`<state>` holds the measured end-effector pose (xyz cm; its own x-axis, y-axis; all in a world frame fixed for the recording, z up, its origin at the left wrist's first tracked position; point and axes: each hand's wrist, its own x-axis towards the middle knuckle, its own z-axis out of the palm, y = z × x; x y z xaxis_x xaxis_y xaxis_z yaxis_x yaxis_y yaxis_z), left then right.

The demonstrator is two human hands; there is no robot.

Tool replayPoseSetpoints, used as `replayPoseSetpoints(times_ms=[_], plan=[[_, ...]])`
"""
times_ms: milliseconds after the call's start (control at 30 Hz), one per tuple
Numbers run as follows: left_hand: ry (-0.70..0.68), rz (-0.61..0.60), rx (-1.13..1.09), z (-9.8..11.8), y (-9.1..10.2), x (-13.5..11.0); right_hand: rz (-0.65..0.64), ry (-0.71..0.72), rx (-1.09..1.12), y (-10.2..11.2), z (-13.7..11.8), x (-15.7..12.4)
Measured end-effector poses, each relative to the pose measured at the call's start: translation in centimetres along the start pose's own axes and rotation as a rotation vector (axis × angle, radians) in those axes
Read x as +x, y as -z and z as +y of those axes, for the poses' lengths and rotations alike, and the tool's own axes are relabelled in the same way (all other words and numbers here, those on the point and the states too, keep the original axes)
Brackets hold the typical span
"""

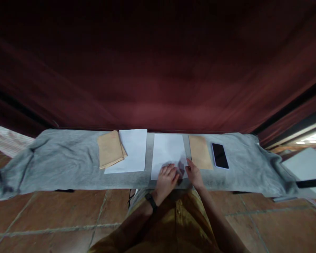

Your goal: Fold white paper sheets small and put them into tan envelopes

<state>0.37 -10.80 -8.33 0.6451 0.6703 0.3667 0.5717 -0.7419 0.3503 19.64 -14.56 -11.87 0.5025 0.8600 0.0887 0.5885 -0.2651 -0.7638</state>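
Note:
A white sheet of paper [168, 151] lies in front of me on a grey cloth. My left hand [168, 177], with a dark watch on its wrist, rests palm down on the sheet's near edge, fingers laid flat. At the sheet's right edge, near its lower corner, the bent thumb and fingers of my right hand [194, 173] close on the paper's border. Just right of the sheet lies a brown envelope [201, 151]. To the left, a small pile of brown envelopes [110, 149] partly covers more white paper [134, 151].
A phone [220, 155] with a pale case lies right of the single envelope. The grey cloth [68, 158] covers the long narrow table. A dark red curtain [158, 84] hangs right behind it. Tiled floor [79, 211] shows below the front edge.

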Motion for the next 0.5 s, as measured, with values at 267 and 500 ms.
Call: replayPoseSetpoints(times_ms=[267, 500], plan=[[0.152, -0.133, 0.279, -5.6, 0.7, -0.6, 0.050, 0.060, -0.132, 0.1, 0.0, -0.6], [0.121, -0.173, 0.275, -5.0, -0.2, 0.1, 0.111, 0.334, -0.376, -0.9, -3.0, -1.8]])
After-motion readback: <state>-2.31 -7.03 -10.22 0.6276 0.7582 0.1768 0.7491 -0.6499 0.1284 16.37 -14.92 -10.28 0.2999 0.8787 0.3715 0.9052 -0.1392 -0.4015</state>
